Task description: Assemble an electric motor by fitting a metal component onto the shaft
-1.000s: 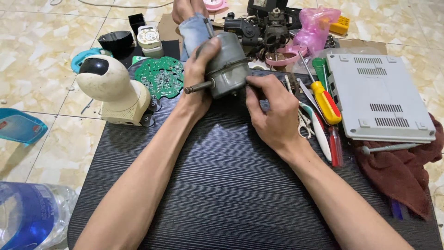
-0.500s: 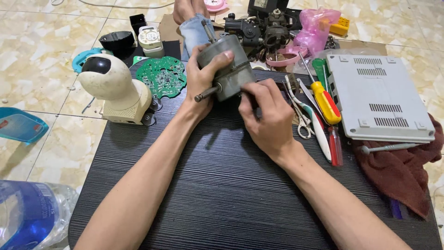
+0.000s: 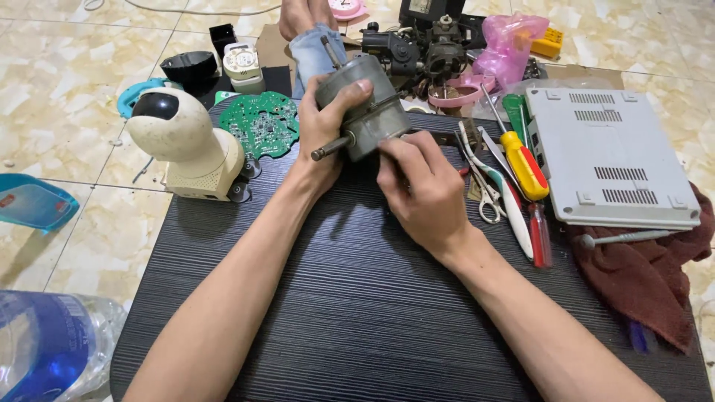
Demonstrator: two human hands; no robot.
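Far left: blue translucent lid (image 3: 30,202) on the tiled floor, clear plastic bottle with blue label (image 3: 45,353) at bottom-left corner. Black ribbed board (image 3: 357,313) covers the centre as work surface. On its left edge a cream dome security camera (image 3: 182,141) with black lens face, standing upright; just right of it a round green circuit board (image 3: 261,123) lying flat. Behind those, a black cup-like part (image 3: 190,67) and a small white device (image 3: 242,59). Left hand (image 3: 320,130) is clenched around a grey cylindrical motor (image 3: 365,108), thumb over the top, fingers wrapped behind it; motor is lifted off the board, tilted, shaft (image 3: 331,149) pointing down-left. Right hand (image 3: 424,190) touches the motor's lower right side with fingertips pinched at its edge; whether it holds a small tool there, cannot tell. Behind the motor a bare foot with jeans cuff (image 3: 313,33), a black mechanism pile (image 3: 424,45), pink plastic bag (image 3: 510,45). Right of the hands: scissors (image 3: 488,197), yellow-handled screwdriver (image 3: 525,167), red-handled screwdriver (image 3: 540,234), side by side on the board. Then a grey vented device case (image 3: 607,156) lying flat, partly on a dark red cloth (image 3: 655,275) at the right edge.
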